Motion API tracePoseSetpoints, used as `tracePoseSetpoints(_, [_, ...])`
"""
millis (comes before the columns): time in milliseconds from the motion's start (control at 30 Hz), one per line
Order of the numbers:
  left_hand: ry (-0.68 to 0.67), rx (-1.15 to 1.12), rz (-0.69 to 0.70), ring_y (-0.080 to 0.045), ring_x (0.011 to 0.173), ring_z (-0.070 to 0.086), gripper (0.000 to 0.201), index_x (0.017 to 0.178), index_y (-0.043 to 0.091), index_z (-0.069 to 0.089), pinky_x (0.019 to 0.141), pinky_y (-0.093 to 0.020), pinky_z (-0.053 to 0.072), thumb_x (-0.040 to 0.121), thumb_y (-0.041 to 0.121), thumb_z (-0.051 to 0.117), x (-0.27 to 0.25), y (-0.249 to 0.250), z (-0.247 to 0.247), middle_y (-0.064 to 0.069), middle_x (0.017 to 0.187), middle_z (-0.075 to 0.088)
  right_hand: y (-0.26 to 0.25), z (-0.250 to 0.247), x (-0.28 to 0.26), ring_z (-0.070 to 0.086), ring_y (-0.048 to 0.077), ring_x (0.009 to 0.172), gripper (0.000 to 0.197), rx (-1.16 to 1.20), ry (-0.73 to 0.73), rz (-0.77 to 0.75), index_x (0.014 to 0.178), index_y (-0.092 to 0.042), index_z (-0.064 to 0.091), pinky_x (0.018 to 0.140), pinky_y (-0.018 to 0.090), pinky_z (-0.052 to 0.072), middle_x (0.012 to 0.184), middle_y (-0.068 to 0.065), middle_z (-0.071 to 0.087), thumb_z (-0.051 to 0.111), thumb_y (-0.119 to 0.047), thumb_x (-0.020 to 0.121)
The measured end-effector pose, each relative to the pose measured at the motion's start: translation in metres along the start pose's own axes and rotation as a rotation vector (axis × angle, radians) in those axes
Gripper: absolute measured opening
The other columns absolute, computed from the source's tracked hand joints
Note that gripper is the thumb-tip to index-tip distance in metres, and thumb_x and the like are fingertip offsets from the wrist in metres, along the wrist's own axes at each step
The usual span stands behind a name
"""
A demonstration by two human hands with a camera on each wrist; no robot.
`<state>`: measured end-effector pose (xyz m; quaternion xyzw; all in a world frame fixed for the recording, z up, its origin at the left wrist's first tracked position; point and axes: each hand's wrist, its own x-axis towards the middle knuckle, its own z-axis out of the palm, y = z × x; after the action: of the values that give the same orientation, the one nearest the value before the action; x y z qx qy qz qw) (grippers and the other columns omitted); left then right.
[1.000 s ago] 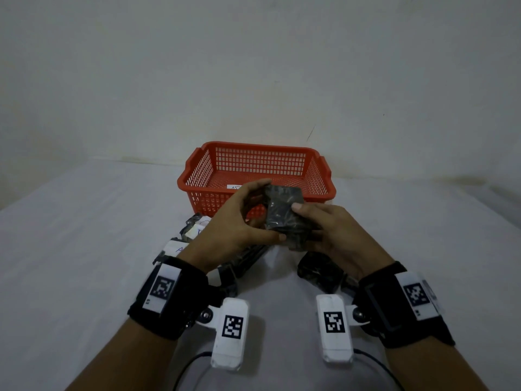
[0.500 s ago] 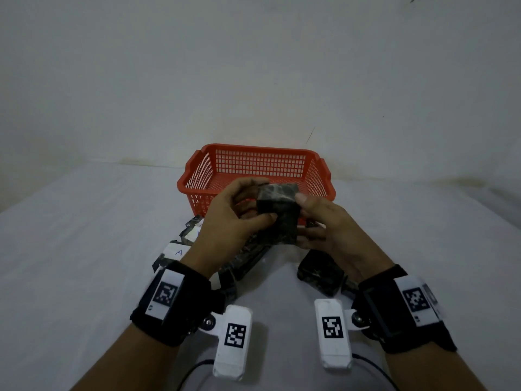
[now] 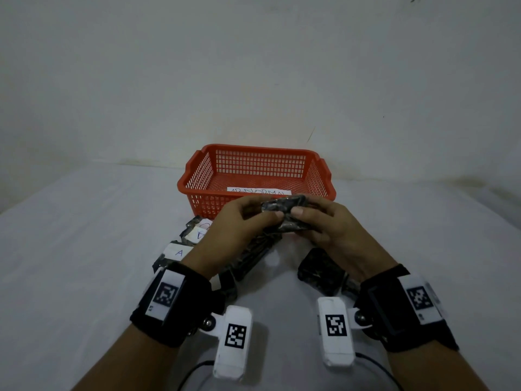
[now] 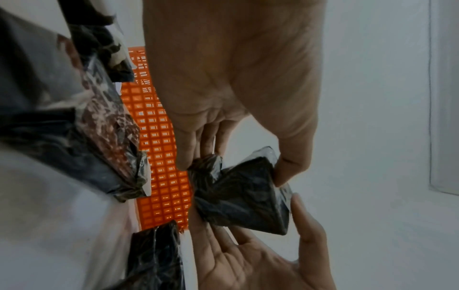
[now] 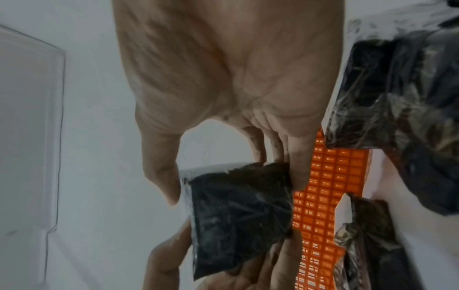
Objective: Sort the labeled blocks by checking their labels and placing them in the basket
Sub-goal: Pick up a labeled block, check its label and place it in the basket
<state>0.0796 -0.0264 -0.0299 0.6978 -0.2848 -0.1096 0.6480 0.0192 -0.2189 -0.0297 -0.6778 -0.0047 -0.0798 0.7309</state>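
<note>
Black and plastic-wrapped, the block sat up off the counter, caught between both hands just in front of the orange basket. Left hand had it from one side, thumb on a corner and fingers curled onto the crinkled wrap, as the left wrist view showed. Right hand had the other side, thumb pressed on one edge and fingers pinching the far edge, clear in the right wrist view. So both hands were clamped on that one block, and no label showed on the faces turned to the cameras. The basket stood at the far end of the counter near the wall, with a white strip lying inside it; its writing was partly hidden by the basket's near rim. Under and left of the left hand lay a pile of wrapped blocks, some with white labels up: one read "A", and another label beyond it was half covered by the hand. Another dark block lay on the counter below the right hand, near the wrist. Both wrists wore black straps with white marker tags, and cables ran off toward the bottom edge.
</note>
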Motion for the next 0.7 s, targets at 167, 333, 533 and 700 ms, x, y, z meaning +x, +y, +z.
tracePoseSetpoints(167, [-0.058, -0.072, -0.044, -0.017, 0.118, 0.069, 0.068, 0.145, 0.019, 0.052, 0.101, -0.036, 0.056, 0.084, 0.035, 0.078, 0.003, -0.005, -0.005, -0.002, 0.130, 0.070, 0.003, -0.007, 0.003, 0.068, 0.029, 0.125, 0.088, -0.019, 0.024, -0.057, 0.136, -0.009, 0.064, 0.111, 0.048, 0.051, 0.133, 0.015, 0.070, 0.095, -0.036, 0.058])
tracePoseSetpoints(333, [0.038, -0.043, -0.003, -0.011, 0.117, 0.068, 0.077, 0.144, 0.023, 0.052, 0.098, -0.031, 0.058, 0.074, 0.029, 0.085, 0.002, -0.004, -0.003, 0.004, 0.128, 0.069, 0.003, -0.007, 0.003, 0.067, 0.023, 0.127, 0.087, 0.011, 0.027, -0.080, 0.141, -0.011, 0.060, 0.111, 0.043, 0.051, 0.135, 0.010, 0.070, 0.088, -0.031, 0.061])
tracePoseSetpoints(533, [0.138, -0.062, 0.058, -0.002, 0.113, 0.067, 0.085, 0.142, 0.026, 0.048, 0.084, -0.018, 0.058, 0.069, 0.017, 0.090, 0.001, -0.004, 0.001, 0.009, 0.128, 0.065, -0.002, 0.000, -0.001, 0.071, 0.028, 0.120, 0.069, 0.044, 0.039, -0.012, 0.137, -0.008, 0.063, 0.101, 0.039, 0.059, 0.130, 0.015, 0.072, 0.087, -0.030, 0.076])
tracePoseSetpoints(700, [0.165, -0.097, 0.099, 0.003, 0.116, 0.065, 0.091, 0.140, 0.027, 0.046, 0.088, -0.022, 0.059, 0.064, 0.011, 0.093, 0.002, -0.007, 0.003, 0.008, 0.135, 0.060, -0.011, 0.012, -0.010, 0.077, 0.033, 0.106, 0.039, 0.048, -0.006, 0.100, 0.123, -0.013, 0.071, 0.091, 0.044, 0.063, 0.116, 0.013, 0.079, 0.066, -0.036, 0.092])
